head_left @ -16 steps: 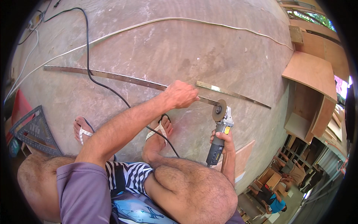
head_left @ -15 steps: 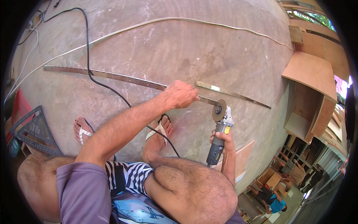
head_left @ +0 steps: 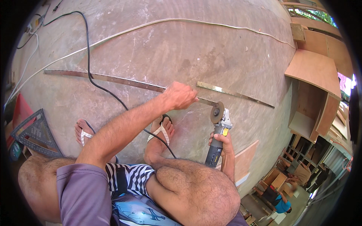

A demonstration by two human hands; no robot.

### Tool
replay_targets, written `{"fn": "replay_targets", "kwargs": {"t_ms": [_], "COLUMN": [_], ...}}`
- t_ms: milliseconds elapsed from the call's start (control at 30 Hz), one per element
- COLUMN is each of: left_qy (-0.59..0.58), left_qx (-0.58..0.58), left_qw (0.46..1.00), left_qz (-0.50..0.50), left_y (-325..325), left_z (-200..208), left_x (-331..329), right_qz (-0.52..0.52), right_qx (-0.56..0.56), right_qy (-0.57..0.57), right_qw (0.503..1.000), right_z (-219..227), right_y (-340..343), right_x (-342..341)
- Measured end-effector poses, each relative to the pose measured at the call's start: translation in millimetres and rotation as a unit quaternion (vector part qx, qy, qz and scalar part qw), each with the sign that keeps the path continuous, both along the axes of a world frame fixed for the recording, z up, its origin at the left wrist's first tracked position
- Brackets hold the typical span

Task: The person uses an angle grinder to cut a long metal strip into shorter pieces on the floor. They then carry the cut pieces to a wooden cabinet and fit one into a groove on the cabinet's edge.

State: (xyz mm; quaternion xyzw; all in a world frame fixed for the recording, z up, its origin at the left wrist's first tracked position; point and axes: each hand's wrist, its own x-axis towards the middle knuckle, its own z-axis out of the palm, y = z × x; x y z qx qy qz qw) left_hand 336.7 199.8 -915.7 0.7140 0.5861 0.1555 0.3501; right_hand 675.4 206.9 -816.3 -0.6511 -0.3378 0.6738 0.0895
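As your left hand (head_left: 178, 95) pinches the long, shiny metal strip (head_left: 128, 81) in front of your feet, your right hand (head_left: 224, 142) wraps the angle grinder (head_left: 214, 152), its flat round disc (head_left: 217, 112) at the strip's end (contact is hard to tell). A loose hold could let the thin, straight metal twist and kick the disc; the smooth black cord (head_left: 88, 49), crossing the strip, could snag.

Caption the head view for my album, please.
Left hand grips a long metal strip; right hand holds an angle grinder, its disc at the strip's end.
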Motion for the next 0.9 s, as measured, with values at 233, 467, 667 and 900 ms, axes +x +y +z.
{"fn": "replay_targets", "kwargs": {"t_ms": [233, 467, 667, 900], "left_qy": [-0.014, 0.001, 0.006, 0.072], "left_qx": [0.004, 0.070, 0.067, 0.149], "left_qw": [0.997, 0.985, 0.987, 0.980], "left_qz": [0.076, 0.158, 0.147, 0.113], "left_y": [5.0, 3.1, 3.9, -6.6], "left_z": [-18.6, -39.6, -23.5, 14.0], "left_x": [-18.6, -73.1, -109.1, -116.6], "right_qz": [-0.048, -0.181, -0.162, -0.235], "right_qx": [0.009, 0.016, 0.059, -0.030], "right_qy": [0.085, 0.266, 0.280, 0.475], "right_qw": [0.995, 0.947, 0.944, 0.848], "right_z": [-7.9, -25.2, -35.0, -84.3], "right_y": [-6.0, -21.3, -30.5, -66.2], "right_x": [10.1, 12.0, -1.3, -14.3]}}
